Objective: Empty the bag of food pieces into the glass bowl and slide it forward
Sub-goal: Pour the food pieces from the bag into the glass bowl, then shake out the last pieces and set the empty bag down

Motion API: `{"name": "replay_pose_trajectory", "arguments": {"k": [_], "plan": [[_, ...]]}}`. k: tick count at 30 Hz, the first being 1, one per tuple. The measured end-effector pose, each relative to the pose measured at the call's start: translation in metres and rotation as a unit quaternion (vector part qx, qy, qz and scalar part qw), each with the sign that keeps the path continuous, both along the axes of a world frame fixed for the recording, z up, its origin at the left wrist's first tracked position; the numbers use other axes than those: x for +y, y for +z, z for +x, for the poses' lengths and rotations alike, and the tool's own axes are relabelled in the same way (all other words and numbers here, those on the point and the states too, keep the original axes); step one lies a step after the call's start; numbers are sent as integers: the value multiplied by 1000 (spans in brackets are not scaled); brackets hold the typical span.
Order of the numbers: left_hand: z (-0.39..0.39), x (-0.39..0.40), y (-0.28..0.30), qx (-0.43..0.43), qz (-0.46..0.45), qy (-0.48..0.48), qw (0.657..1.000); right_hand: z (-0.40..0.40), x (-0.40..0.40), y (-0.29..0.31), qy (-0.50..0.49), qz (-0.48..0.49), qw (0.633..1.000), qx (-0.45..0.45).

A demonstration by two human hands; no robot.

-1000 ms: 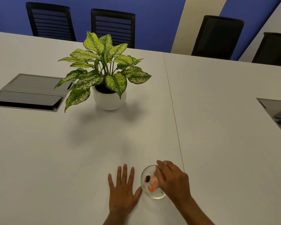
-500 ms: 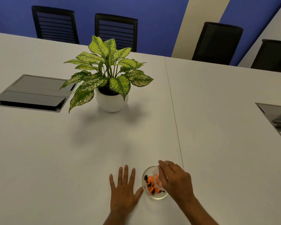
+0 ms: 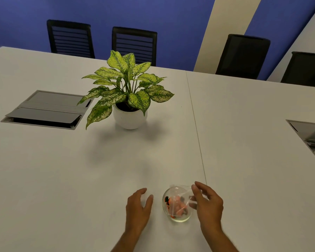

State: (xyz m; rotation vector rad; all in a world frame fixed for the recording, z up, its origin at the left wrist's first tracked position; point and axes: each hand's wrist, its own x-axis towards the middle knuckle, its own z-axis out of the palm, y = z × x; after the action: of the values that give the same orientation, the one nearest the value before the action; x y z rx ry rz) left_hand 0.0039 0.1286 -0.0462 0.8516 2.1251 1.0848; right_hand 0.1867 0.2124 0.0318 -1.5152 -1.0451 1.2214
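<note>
Small round clear glass bowl (image 3: 177,204), lower centre of frame on the white table (image 3: 62,170), holding orange and dark food pieces (image 3: 168,201). Right hand (image 3: 208,204) pinches a crumpled clear plastic bag (image 3: 180,199) over the bowl. Left hand (image 3: 137,210), open and empty, beside the bowl.

Glass bowl (image 3: 177,204): small, clear, round, upright on the white table, lower centre-right of the frame. Food pieces (image 3: 178,206): orange and dark bits, clustered inside the bowl. Bag (image 3: 182,199): clear thin plastic, crumpled, draped over the bowl's right half and partly covering the pieces; upper corner rises above the far rim. Whether any pieces remain in it cannot be told.
</note>
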Motion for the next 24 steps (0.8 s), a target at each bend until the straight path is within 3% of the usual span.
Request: {"name": "replay_pose_trajectory", "arguments": {"k": [3,6,11,15,19,24], "plan": [[11,-5,36,-214,103,67,969,-8,-9,-1,-16,-23,999,29],[25,-10,61,-343,129,2,931,-16,-18,1,-29,-23,999,34],[36,-16,72,-320,130,24,938,-21,-34,5,-22,-7,999,41],[25,-20,76,-344,131,44,929,-7,-40,10,67,-37,994,75],[4,-26,79,-306,70,-49,948,7,-42,20,202,-120,967,103],[-5,-30,85,-275,3,-148,950,14,-46,20,322,-192,925,56]]}}
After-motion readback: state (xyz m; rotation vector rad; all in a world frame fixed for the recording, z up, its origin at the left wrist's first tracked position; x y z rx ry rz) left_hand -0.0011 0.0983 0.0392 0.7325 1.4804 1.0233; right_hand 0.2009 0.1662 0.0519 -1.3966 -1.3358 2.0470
